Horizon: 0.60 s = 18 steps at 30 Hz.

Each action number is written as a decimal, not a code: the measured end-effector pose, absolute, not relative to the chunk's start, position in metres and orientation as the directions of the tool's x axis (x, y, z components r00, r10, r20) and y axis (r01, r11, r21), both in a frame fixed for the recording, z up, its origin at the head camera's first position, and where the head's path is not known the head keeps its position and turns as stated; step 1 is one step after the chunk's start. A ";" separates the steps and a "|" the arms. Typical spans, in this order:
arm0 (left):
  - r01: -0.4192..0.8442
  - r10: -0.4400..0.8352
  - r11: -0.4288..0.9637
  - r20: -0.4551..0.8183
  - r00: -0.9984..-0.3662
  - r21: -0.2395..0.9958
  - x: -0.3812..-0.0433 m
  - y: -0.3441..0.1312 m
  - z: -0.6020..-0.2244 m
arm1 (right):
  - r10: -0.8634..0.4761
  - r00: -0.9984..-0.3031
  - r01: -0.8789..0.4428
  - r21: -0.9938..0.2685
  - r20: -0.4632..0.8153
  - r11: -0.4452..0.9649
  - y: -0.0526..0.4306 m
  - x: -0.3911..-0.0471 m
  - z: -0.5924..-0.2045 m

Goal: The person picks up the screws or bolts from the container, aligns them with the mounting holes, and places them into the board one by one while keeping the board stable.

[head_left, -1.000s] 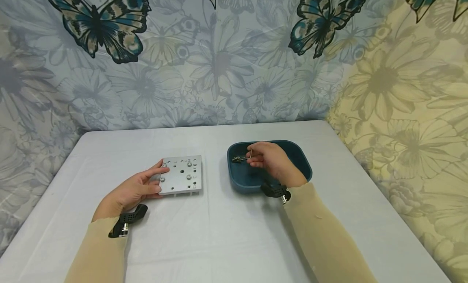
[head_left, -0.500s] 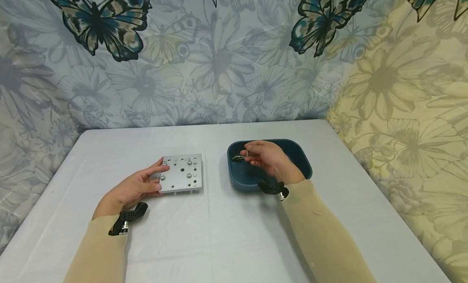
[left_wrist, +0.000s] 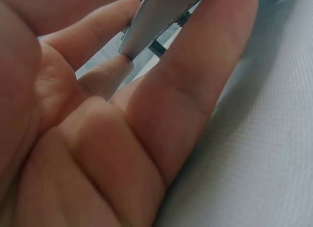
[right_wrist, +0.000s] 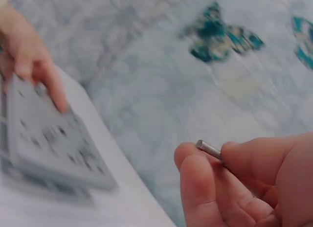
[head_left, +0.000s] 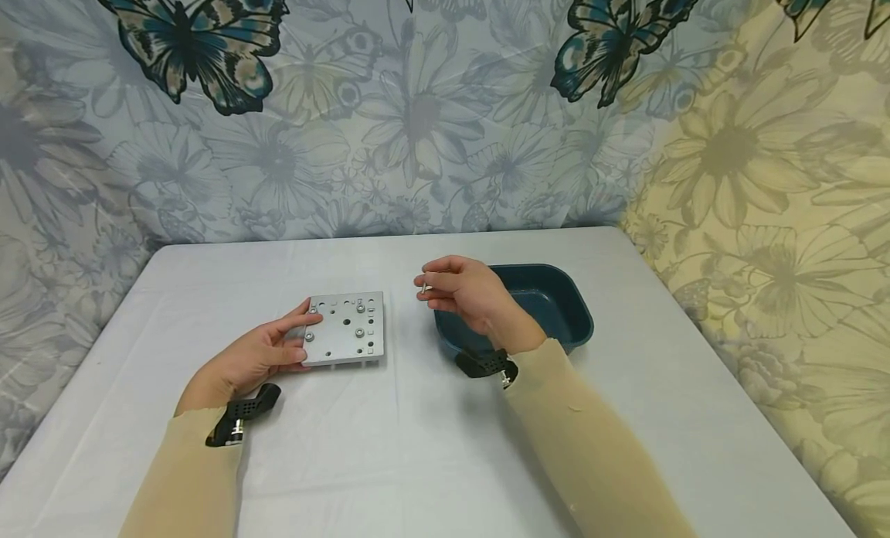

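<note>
In the head view, my left hand (head_left: 243, 364) grips the left edge of a silver metal plate (head_left: 341, 345) with holes and several socket-head screws in it. The left wrist view shows the plate's edge between thumb and fingers, with dark screw threads (left_wrist: 157, 48) sticking out below it. My right hand (head_left: 480, 298) is raised over the left side of a dark blue bin (head_left: 556, 298), pinching a small metal pin (right_wrist: 210, 149) between thumb and fingertips. One bare, flat end of the pin points outward in the right wrist view.
A white cloth (head_left: 389, 461) covers the table, whose far edge meets a hanging fabric (head_left: 417, 167) printed with flowers and butterflies. Part of the bin's inside is hidden by my right hand. Each wrist wears a black camera mount (head_left: 253, 405).
My right hand has lifted out of the bin and moved left toward the plate, carrying the pin. The left hand and plate have stayed in place.
</note>
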<state>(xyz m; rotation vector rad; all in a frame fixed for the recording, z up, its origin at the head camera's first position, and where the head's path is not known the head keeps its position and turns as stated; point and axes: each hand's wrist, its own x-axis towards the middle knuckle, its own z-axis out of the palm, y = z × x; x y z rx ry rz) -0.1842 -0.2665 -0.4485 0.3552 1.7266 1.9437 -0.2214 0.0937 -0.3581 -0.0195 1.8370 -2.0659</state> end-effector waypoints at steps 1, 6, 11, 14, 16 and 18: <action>-0.201 0.534 -0.062 -0.137 -0.834 0.978 -0.184 -0.267 -0.448 | -0.297 -0.928 0.258 -0.964 -0.227 -0.071 0.086 -0.219 -0.357; -0.201 0.544 -0.065 -0.134 -0.828 0.977 -0.185 -0.267 -0.449 | -0.344 -0.918 0.217 -0.976 -0.196 -0.024 0.045 -0.207 -0.363; -0.201 0.545 -0.047 -0.144 -0.826 0.978 -0.186 -0.268 -0.450 | -0.376 -0.910 0.158 -0.985 -0.175 0.076 0.008 -0.195 -0.377; -0.197 0.546 -0.037 -0.145 -0.825 0.980 -0.186 -0.269 -0.450 | -0.374 -0.915 0.090 -0.980 -0.150 0.175 -0.009 -0.190 -0.385; -0.194 0.548 -0.036 -0.143 -0.824 0.980 -0.186 -0.269 -0.450 | -0.366 -0.920 0.049 -0.970 -0.137 0.239 -0.017 -0.188 -0.390; -0.191 0.551 -0.039 -0.138 -0.823 0.981 -0.186 -0.269 -0.450 | -0.361 -0.925 0.015 -0.958 -0.122 0.287 -0.022 -0.187 -0.394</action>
